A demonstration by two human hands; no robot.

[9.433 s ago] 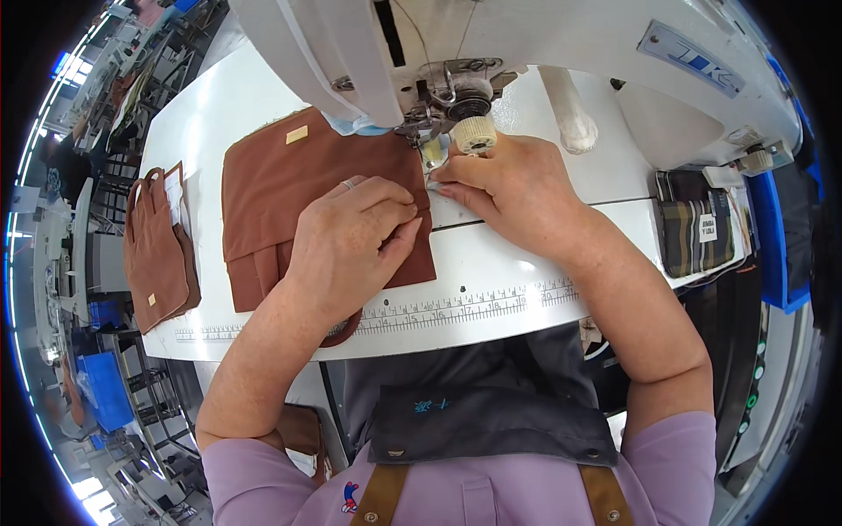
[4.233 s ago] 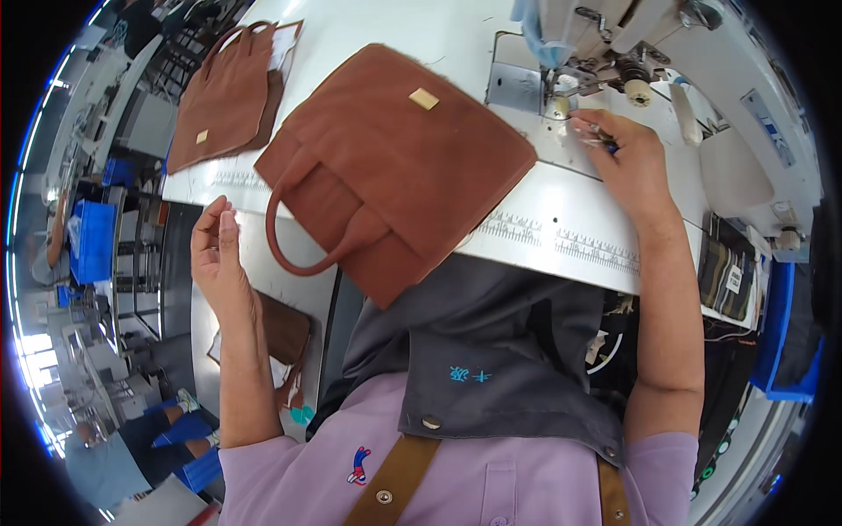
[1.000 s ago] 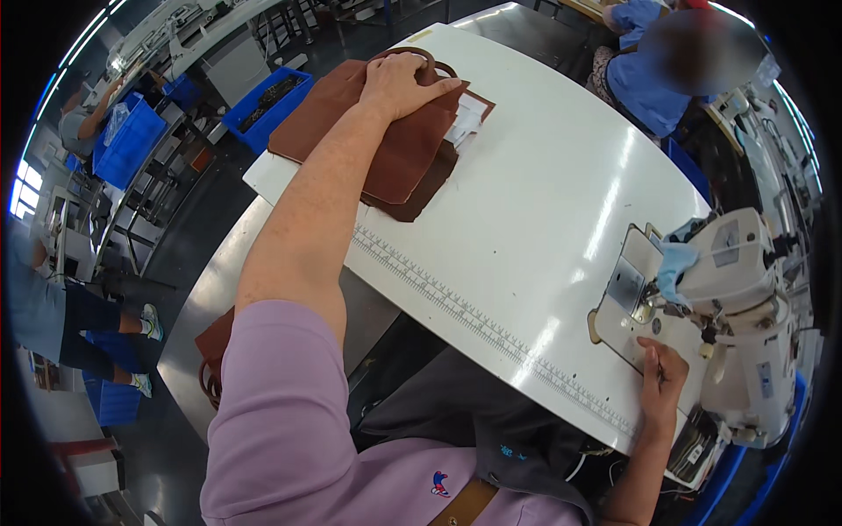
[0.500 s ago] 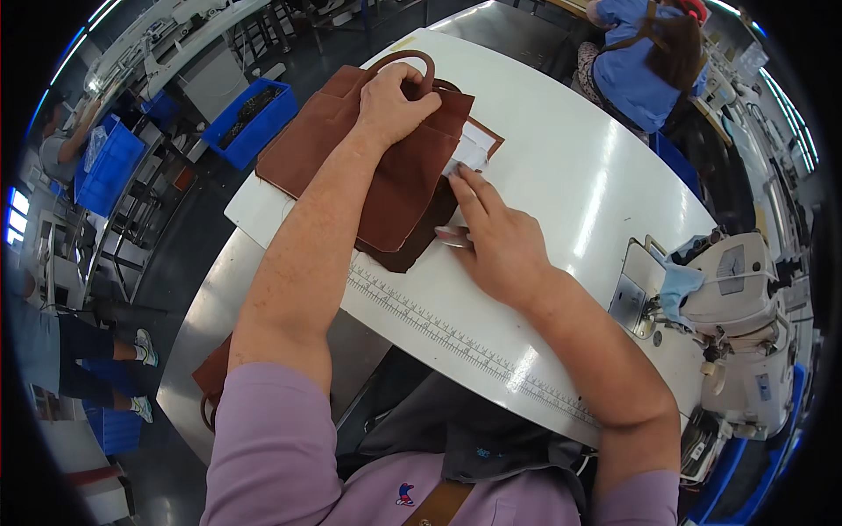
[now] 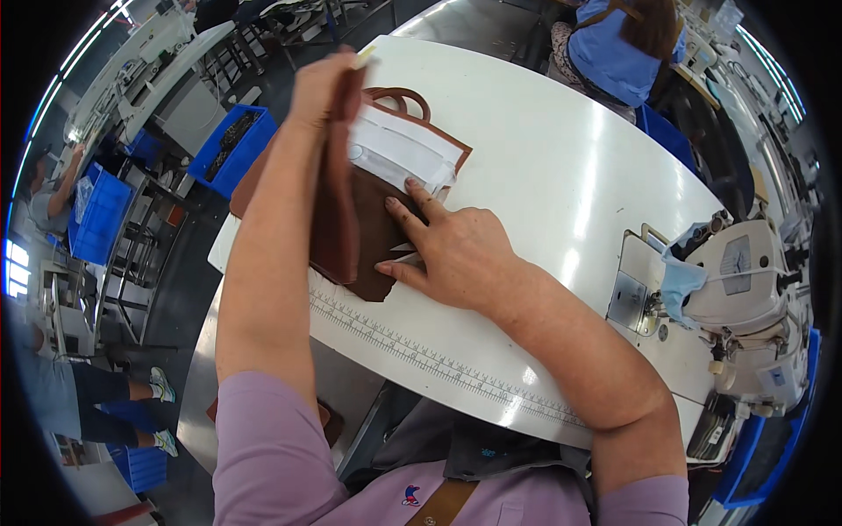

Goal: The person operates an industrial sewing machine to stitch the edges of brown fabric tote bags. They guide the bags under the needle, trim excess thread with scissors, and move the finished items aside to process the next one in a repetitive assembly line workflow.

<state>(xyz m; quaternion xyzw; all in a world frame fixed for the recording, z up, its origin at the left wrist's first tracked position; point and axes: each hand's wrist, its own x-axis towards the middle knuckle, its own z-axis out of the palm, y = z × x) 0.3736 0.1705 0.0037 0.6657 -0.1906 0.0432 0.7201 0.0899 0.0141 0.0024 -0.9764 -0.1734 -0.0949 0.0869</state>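
Resting outstretched right fingers (image 5: pixel 426 201) on fabric (image 5: pixel 372 215)

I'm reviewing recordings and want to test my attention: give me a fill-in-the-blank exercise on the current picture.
The left hand grips a raised flap coloured ____. The strip by the fingertips of the right hand is ____. The cloth hanging on the sewing machine is light ____. The sewing machine stands at the picture's ____ side.
Missing words: brown; white; blue; right.
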